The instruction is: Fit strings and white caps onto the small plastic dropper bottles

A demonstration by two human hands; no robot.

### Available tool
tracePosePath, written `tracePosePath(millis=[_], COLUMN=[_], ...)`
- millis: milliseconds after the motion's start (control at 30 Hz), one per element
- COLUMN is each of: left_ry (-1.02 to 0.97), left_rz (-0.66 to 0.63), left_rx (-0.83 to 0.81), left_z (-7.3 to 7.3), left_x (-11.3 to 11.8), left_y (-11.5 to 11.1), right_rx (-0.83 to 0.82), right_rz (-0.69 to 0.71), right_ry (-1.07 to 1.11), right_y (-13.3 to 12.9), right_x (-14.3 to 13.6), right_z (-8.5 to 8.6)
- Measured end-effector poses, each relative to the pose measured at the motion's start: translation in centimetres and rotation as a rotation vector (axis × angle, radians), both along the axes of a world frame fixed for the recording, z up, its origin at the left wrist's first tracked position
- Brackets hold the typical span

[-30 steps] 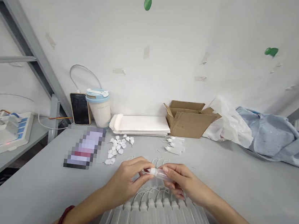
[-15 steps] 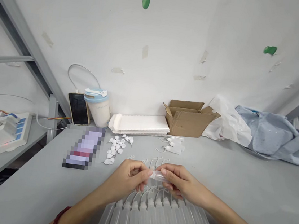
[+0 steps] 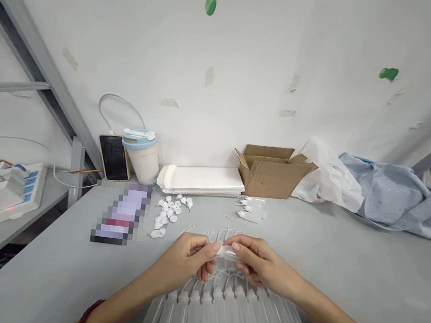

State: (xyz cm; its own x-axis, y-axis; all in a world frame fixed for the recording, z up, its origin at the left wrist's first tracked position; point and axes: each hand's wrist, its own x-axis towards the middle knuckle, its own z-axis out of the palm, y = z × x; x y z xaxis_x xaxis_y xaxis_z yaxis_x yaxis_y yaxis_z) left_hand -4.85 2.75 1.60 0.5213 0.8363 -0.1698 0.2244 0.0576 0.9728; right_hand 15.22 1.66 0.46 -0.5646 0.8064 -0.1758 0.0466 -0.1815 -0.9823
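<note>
Between my hands, above the grey table, is a small translucent plastic bottle [image 3: 229,253] lying sideways. My left hand [image 3: 196,256] pinches its white neck end, where a cap or fitting is mostly covered by the fingertips. The bottle's body is gripped by my right hand [image 3: 260,261], thumb on top and fingers beneath. Directly below lies a row of similar clear bottles [image 3: 193,318], side by side, many with white caps and thin curved stems. More thin stems [image 3: 226,232] show behind my hands. Loose white caps [image 3: 170,212] are scattered left of centre.
Several small capped bottles [image 3: 252,210] lie farther back. Along the wall stand a phone [image 3: 114,157], a lidded cup [image 3: 143,158], a stack of white packets [image 3: 205,178], an open cardboard box [image 3: 274,179], a white plastic bag [image 3: 325,177] and blue cloth [image 3: 395,199]. A blurred-out phone [image 3: 120,213] lies at left.
Both hands stay almost in place around the bottle. My left fingers have shifted slightly at its neck end, the lower ones curling a little differently.
</note>
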Motion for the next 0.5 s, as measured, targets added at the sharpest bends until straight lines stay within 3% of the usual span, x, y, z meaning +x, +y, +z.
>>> tracePosePath(millis=[300,500], left_ry=[0.035,-0.003], left_rz=[-0.020,-0.017], left_rx=[0.141,0.050], left_z=[0.62,0.06], left_x=[-0.28,0.15], left_y=[0.00,-0.18], right_rx=[0.022,0.033], right_rz=[-0.028,0.000], right_ry=[0.007,0.004], right_y=[0.15,-0.14], right_x=[0.15,0.05], right_z=[0.69,0.87])
